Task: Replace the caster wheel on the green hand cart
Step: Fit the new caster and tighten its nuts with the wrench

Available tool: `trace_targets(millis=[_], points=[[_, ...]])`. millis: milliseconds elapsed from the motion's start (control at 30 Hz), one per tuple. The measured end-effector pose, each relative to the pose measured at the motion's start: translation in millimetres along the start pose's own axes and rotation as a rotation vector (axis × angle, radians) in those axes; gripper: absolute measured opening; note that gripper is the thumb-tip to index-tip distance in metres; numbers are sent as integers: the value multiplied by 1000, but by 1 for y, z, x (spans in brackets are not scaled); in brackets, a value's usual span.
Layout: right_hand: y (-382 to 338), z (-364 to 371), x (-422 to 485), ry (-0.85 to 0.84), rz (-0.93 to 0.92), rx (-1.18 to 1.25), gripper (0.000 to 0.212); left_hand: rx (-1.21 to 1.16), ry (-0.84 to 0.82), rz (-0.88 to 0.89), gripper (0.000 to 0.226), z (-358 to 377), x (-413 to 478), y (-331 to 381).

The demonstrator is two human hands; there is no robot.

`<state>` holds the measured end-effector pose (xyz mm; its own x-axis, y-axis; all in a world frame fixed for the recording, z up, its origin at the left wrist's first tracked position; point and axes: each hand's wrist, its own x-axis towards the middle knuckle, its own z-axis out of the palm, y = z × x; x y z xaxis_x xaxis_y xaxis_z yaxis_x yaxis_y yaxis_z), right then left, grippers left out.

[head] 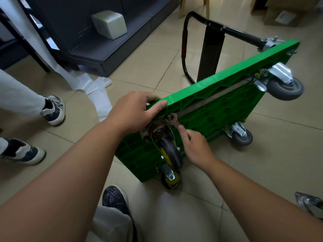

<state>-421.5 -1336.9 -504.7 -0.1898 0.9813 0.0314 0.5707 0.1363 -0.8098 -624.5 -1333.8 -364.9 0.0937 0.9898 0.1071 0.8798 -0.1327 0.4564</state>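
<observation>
The green hand cart [218, 109] stands on its long edge on the tiled floor, underside toward me. My left hand [134, 110] grips its upper near corner, thumb on the rim. A black-and-yellow caster wheel [170, 151] hangs from a metal mounting plate [153, 130] at that corner. My right hand [194, 145] pinches a small metal wrench [175, 120] whose head sits on a bolt of that plate. A second yellow-hubbed caster [172, 179] is at the low near corner. Two grey casters [284, 86] [242, 136] are at the far end.
The cart's black folding handle [185, 44] rests on the floor behind it. Another person's shoes [54, 109] stand at the left. A dark shelf unit [97, 42] holds a white box [110, 23]. A loose metal caster part [309, 205] lies at the right edge. My shoe [115, 198] is below.
</observation>
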Motion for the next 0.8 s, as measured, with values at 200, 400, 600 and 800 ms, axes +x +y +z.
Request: trace_targets(millis=[200, 400, 600, 800], points=[[22, -73, -21, -86, -17, -739, 68, 33, 2, 6, 43, 1, 1, -2], [-79, -131, 36, 67, -626, -1298, 70, 26, 9, 29, 43, 1, 0, -2], [-147, -139, 70, -51, -972, -1686, 62, 25, 23, 31, 43, 2, 2, -3], [-155, -136, 77, -62, -1080, -1751, 60, 40, 18, 31, 42, 2, 3, -3]])
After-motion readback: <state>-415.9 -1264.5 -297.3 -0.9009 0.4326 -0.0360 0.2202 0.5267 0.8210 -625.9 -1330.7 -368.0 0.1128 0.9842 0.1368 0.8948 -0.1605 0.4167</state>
